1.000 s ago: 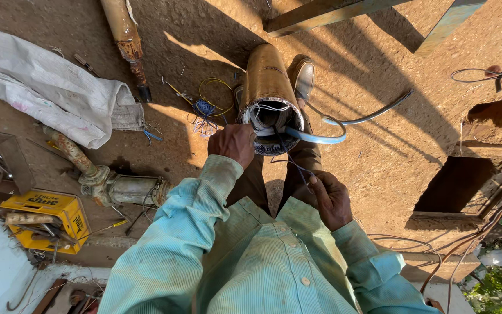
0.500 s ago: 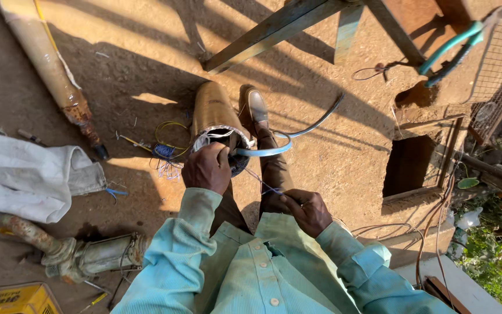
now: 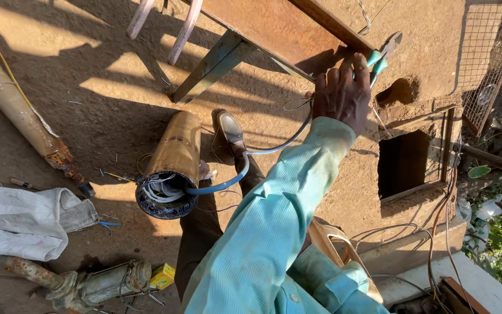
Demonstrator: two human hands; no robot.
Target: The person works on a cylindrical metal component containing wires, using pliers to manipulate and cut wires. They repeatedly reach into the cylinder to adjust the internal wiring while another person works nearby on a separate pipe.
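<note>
Nearest the camera, the person's pale green shirt sleeve (image 3: 268,232) fills the lower middle, running up and to the right. Which arm it belongs to cannot be told for sure; it reads as the left, and the right hand is out of view. Low on the left lies a corroded pump body (image 3: 82,286) with a small yellow box (image 3: 162,275) just beside it, and a white cloth sack (image 3: 21,221) sits a little farther, at the left edge. In the middle ground a brass-coloured motor cylinder (image 3: 175,160) rests on the dirt ground (image 3: 111,87) with its open end toward the camera, copper windings visible inside; a blue cable (image 3: 233,177) curves out of that end toward the right. A brown shoe (image 3: 229,132) stands just right of the cylinder. On the far left, a rusty pipe (image 3: 13,107) slants across the ground. Farther off, the left hand (image 3: 341,96) has its fingers curled around the teal handles of a pair of pliers (image 3: 379,55), which rest against the edge of a rusty metal frame (image 3: 286,29). To the right, a square opening (image 3: 405,163) is cut into the mud wall, beside a wire mesh panel (image 3: 489,52).
</note>
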